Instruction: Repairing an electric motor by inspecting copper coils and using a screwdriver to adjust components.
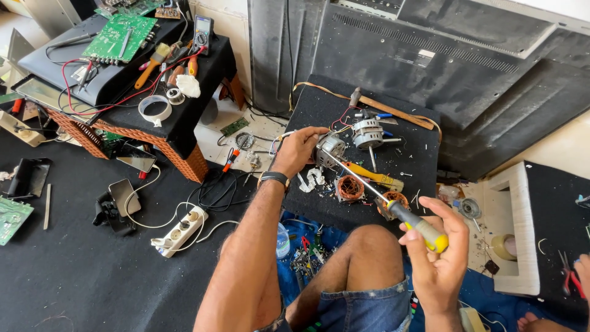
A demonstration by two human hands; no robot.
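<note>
My left hand [297,149] rests on a small metal motor housing [330,149] on a black work board [319,110] and steadies it. My right hand [437,252] grips the yellow-and-black handle of a long screwdriver [420,227]. Its thin shaft runs up and left, and its tip reaches the motor housing. A second round motor part [367,133] with red and blue wires lies just behind. Two copper-wound coils [350,188] [393,200] and another yellow-handled tool [378,177] lie between my hands.
A low wicker table [184,157] at the left carries a green circuit board [121,36], a multimeter [202,34], a tape roll [155,110] and hand tools. A white power strip [181,230] and phones lie on the dark floor. Large black panels [442,67] lean behind. Another person's hand [581,270] shows at the right edge.
</note>
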